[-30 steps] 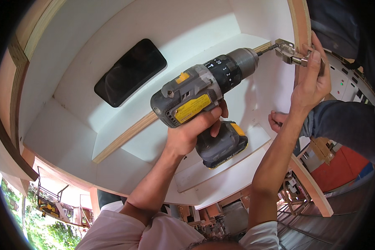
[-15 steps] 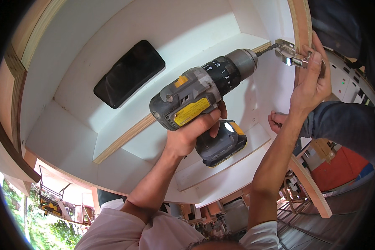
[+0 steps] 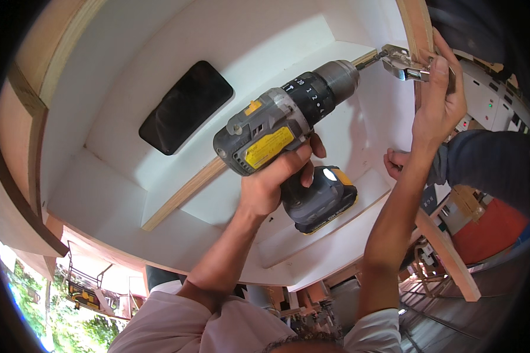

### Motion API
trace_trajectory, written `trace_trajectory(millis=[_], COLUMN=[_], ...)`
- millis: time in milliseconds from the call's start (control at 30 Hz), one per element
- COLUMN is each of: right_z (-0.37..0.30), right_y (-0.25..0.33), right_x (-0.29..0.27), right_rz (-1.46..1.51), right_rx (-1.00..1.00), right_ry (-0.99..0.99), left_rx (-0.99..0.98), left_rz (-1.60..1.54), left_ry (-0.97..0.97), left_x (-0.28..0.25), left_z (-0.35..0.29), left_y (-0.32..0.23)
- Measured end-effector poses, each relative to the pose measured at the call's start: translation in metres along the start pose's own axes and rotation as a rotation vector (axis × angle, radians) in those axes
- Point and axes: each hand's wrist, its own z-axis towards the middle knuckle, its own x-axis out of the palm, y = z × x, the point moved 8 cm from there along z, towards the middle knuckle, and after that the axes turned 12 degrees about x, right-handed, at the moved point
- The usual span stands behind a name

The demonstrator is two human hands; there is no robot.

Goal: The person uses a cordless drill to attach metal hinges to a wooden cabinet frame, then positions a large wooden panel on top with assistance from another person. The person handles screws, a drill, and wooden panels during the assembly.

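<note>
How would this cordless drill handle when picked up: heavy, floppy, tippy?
The cordless drill is probably heavy for its size, given its chunky battery pack and metallic chuck. Its housing looks hard, so likely stiff. Laid sideways, its rounded shape might let it rock.

Drill (image 3: 268, 120), white numbers (image 3: 313, 94) on black collar (image 3: 310, 105), blurred yellow label (image 3: 269, 148)
</note>
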Motion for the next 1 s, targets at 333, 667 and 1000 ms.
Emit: trace_trajectory(millis=[333,667,1000], right_z=[0.001,-0.009,-0.004], right_y=[-0.004,-0.018,-0.037], right_x=[-0.034,-0.034,-0.037], right_rz=[-0.049,0.155,0.021], right_rx=[0.135,0.230,0.175], right_ry=[0.064,0.158,0.253], left_rx=[0.089,0.164,0.078], left_rz=[-0.032,0.043,-0.070], left_ry=[0.085,-0.015,0.099], left_x=[0.012,0.016,0.019], left_z=[0.010,0.006,0.004], left_y=[-0.002,-0.002,0.007])
